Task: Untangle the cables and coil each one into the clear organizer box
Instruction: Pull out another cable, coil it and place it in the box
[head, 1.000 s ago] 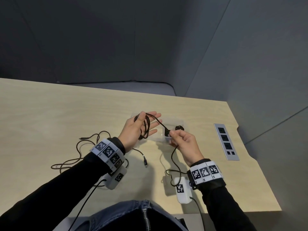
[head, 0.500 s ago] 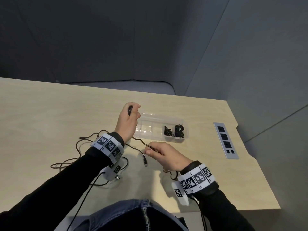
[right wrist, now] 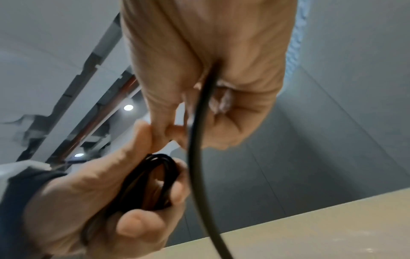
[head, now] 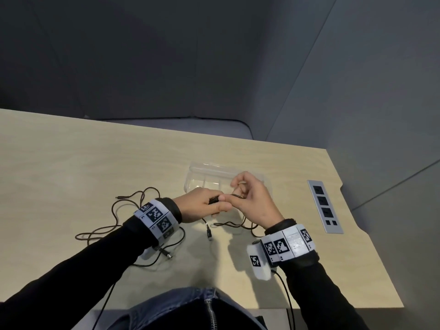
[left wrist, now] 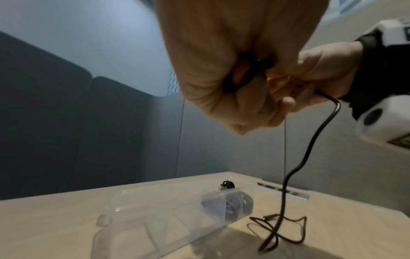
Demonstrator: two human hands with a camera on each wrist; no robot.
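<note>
Since the earlier frame both hands have met in front of the clear plastic organizer box [head: 204, 173]. The left hand [head: 202, 207] grips a small coil of thin black cable [right wrist: 153, 180]; the right hand [head: 254, 201] pinches its loose strand, whose tail lies on the pale wooden table [head: 71, 163].

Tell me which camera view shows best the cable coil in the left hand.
The right wrist view: the black coil fills the left hand, its loops plain. The head view shows only a dark end between fingers. The left wrist view hides it almost wholly inside the fist.
</note>
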